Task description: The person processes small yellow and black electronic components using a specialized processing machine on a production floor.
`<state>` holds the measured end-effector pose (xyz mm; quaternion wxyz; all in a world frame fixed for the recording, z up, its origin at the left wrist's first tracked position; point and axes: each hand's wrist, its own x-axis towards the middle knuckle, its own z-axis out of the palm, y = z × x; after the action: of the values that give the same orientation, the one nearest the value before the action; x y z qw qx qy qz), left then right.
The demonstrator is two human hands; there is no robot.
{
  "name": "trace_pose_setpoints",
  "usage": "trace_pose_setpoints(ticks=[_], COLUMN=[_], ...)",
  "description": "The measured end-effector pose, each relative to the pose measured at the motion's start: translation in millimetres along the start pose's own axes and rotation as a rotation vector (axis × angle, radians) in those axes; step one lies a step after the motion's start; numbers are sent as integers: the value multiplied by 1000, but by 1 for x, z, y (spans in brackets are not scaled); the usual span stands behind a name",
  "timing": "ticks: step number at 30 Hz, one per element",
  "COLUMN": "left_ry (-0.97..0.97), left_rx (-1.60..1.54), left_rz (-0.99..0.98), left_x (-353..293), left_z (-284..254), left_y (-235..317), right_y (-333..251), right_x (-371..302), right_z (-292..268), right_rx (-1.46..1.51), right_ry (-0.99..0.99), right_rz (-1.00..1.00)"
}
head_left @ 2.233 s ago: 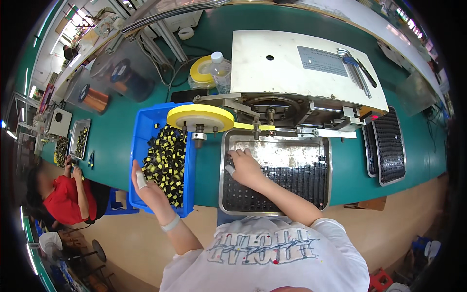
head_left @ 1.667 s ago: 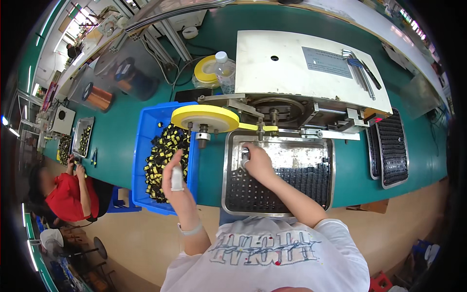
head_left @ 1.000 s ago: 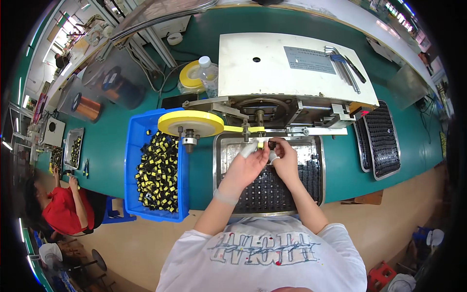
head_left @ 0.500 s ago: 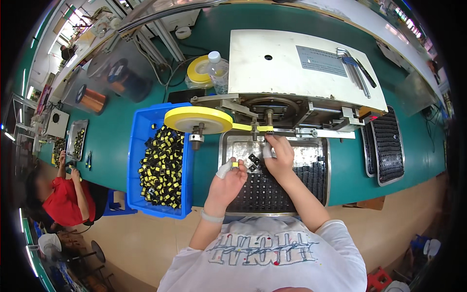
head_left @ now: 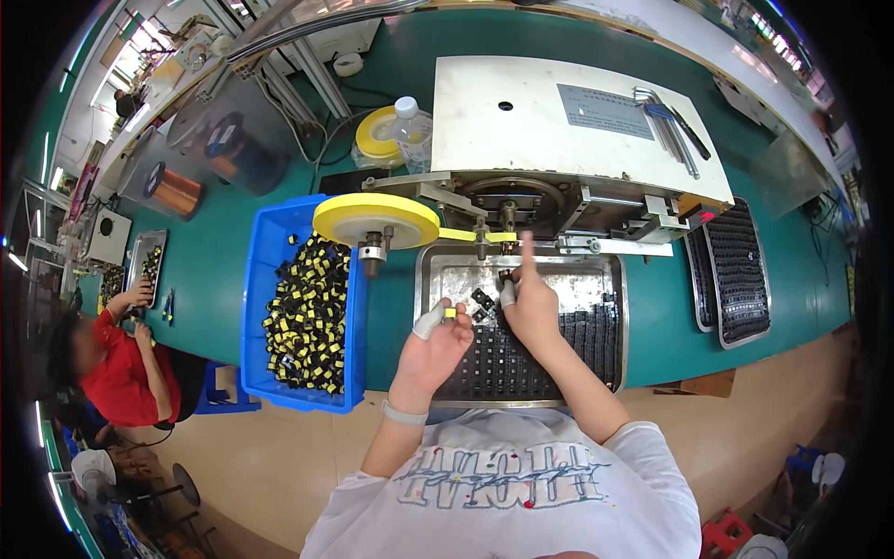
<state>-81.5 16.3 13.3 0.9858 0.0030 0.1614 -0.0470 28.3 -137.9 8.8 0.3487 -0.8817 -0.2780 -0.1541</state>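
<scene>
My left hand (head_left: 433, 352) is closed, palm up, pinching a small black coil bobbin with a yellow tape band (head_left: 450, 314) between thumb and fingers. The thumb wears a white finger cover. My right hand (head_left: 535, 312) is at the front of the taping machine (head_left: 507, 216), its index finger pointing up beside the yellow tape end. Its covered thumb and curled fingers pinch a small black bobbin (head_left: 506, 277), partly hidden. From the yellow tape roll (head_left: 377, 224), a strip runs right to the machine's spindle. Below both hands, a metal tray (head_left: 582, 277) carries rows of black bobbins.
At the left stands a blue bin (head_left: 251, 321) full of yellow-taped bobbins. More black trays (head_left: 742, 279) lie at the right. Behind are a water bottle (head_left: 413, 140), a spare tape roll (head_left: 376, 135) and hex keys (head_left: 672, 135). A co-worker in red (head_left: 126, 377) sits at far left.
My right index finger has straightened upward beside the tape, and the dark piece at the thumb sits lower, off the spindle. My left hand holds its bobbin in about the same place.
</scene>
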Motion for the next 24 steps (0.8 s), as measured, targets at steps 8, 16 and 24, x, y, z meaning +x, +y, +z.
trace_pose_setpoints(ticks=[8, 16, 24], left_ry=[-12, -54, -123], left_rx=[125, 319, 339], left_rz=[-35, -76, -98], left_x=[16, 66, 99], left_z=[3, 19, 33], left_y=[4, -6, -21], right_y=[6, 16, 24], right_x=[-21, -28, -30], right_z=[-26, -38, -39], right_rx=[333, 488, 550], right_ry=[-158, 10, 217], right_rz=[334, 425, 573])
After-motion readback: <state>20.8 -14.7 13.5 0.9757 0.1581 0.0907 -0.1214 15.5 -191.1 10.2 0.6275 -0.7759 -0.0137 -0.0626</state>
